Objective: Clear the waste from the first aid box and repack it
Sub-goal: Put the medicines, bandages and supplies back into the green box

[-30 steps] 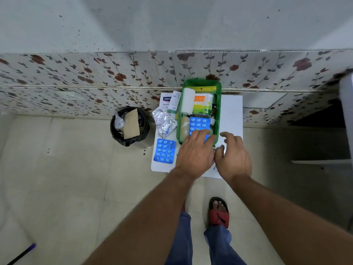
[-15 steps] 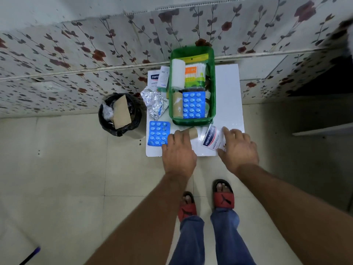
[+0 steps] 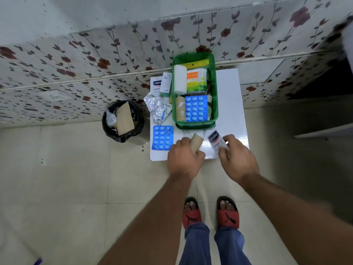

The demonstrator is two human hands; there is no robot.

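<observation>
**Both hands now off the box, each taking an item at the table's near edge**

The white square table top (image 3: pixel 232 104) is carrying the green plastic first aid box (image 3: pixel 214 87), which is sitting toward the wall, already holding a white gauze roll (image 3: pixel 180 78), a yellow-green cotton bud pack (image 3: pixel 196 78) and a blue tablet blister sheet (image 3: pixel 196 109). The black-lined waste bin (image 3: pixel 123 121) is standing on the floor just left of the table, with brown card inside. A second blue blister sheet (image 3: pixel 162 137) and crumpled silver foil (image 3: pixel 157 109) are lying on the table outside the box.

A second ago the left hand (image 3: pixel 184 159) was resting on the blister sheet in the box; it is now closing around a brown cardboard tube (image 3: pixel 196 143) in front of the box. The right hand (image 3: pixel 237 161) is pinching a white Hansaplast sachet (image 3: pixel 215 142); whether it is lifted is unclear.

Judgement: tube is likely waste for the bin, sachet for repacking; sorting is partway done
</observation>
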